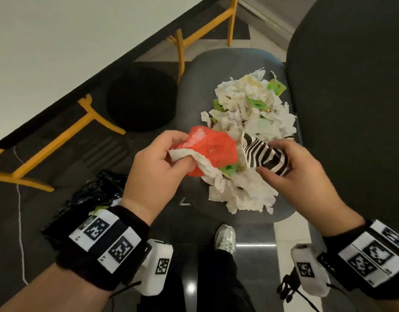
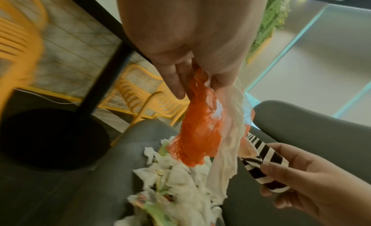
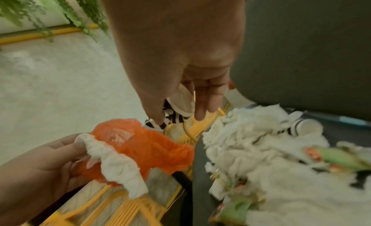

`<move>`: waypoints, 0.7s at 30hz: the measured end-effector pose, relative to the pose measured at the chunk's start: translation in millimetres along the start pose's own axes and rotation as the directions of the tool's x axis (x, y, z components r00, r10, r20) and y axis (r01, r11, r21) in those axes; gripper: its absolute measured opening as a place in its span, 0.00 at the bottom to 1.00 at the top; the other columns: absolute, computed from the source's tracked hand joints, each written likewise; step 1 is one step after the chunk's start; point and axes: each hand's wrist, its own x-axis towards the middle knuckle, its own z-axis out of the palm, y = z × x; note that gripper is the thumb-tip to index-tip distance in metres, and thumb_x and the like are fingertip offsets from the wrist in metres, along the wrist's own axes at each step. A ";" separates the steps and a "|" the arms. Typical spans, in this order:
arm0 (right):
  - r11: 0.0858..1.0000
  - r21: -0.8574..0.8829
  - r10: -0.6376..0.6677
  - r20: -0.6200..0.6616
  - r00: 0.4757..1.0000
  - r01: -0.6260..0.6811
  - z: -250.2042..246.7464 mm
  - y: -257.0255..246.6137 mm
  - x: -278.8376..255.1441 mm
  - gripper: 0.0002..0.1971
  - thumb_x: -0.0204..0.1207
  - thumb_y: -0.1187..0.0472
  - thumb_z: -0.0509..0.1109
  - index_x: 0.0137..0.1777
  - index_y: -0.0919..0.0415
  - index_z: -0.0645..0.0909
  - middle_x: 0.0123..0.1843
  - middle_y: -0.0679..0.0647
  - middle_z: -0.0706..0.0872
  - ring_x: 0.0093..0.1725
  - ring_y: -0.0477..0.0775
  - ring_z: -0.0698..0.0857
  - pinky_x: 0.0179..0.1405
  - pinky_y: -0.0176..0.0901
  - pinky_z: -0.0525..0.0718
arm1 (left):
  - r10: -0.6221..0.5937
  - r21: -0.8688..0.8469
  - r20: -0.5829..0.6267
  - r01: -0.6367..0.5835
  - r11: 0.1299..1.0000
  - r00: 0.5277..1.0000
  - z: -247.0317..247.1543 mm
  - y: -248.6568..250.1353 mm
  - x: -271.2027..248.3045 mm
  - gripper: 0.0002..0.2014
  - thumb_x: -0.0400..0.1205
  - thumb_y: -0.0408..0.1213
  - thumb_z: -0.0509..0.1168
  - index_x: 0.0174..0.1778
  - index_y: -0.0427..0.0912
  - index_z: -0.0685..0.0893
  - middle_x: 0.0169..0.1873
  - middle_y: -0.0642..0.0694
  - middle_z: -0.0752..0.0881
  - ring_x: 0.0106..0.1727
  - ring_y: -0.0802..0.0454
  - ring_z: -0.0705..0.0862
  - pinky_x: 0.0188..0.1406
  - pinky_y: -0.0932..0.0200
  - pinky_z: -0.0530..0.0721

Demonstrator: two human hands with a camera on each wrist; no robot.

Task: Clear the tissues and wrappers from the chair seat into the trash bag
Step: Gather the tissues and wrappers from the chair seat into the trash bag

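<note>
A heap of white tissues [image 1: 250, 113] and green wrappers [image 1: 277, 86] covers the grey chair seat [image 1: 194, 91]. My left hand [image 1: 162, 158] grips a crumpled orange plastic bag [image 1: 214, 149] together with a white tissue [image 1: 194, 158], lifted just above the seat's left edge. My right hand [image 1: 290, 167] holds a crushed black-and-white striped paper cup [image 1: 263, 156] beside the orange bag. In the left wrist view the orange bag [image 2: 198, 131] and tissue [image 2: 226, 150] hang from my fingers, with the striped cup [image 2: 263, 162] to the right. The black trash bag [image 1: 88, 199] lies on the floor at lower left.
The chair's dark backrest [image 1: 351, 97] rises on the right. A white table [image 1: 59, 46] with a black round base [image 1: 142, 100] stands on the left, with yellow chair legs [image 1: 97, 122] around it. My shoe [image 1: 225, 237] is on the floor below the seat.
</note>
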 end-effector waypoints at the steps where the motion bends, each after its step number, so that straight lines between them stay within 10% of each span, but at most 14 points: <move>1: 0.999 -0.027 -0.031 0.032 0.999 0.032 13.6 -10.5 2.5 0.26 0.71 0.50 0.78 0.68 0.45 0.75 0.59 0.39 0.79 0.57 0.38 0.80 0.58 0.37 0.80 | -0.027 -0.005 -0.026 0.027 1.000 0.999 -12.6 -7.4 -4.5 0.14 0.76 0.34 0.73 0.56 0.53 0.86 0.47 0.63 0.89 0.48 0.62 0.88 0.45 0.64 0.88; 9: 0.965 -0.086 -0.224 0.233 0.946 0.249 134.2 -92.1 24.6 0.26 0.71 0.49 0.77 0.69 0.47 0.76 0.56 0.38 0.75 0.52 0.32 0.72 0.54 0.32 0.72 | -0.251 0.000 -0.186 0.255 0.967 0.950 -115.4 -86.9 -44.6 0.14 0.76 0.33 0.73 0.53 0.56 0.85 0.44 0.64 0.88 0.39 0.62 0.86 0.36 0.74 0.80; 21: 0.903 -0.146 -0.232 0.626 0.745 0.404 352.5 -191.4 24.5 0.24 0.73 0.49 0.75 0.67 0.47 0.75 0.57 0.45 0.79 0.53 0.45 0.82 0.54 0.43 0.84 | -0.581 -0.026 -0.356 0.614 0.789 0.732 -233.4 -257.4 -124.3 0.15 0.78 0.36 0.70 0.59 0.54 0.84 0.39 0.58 0.86 0.41 0.62 0.84 0.37 0.68 0.77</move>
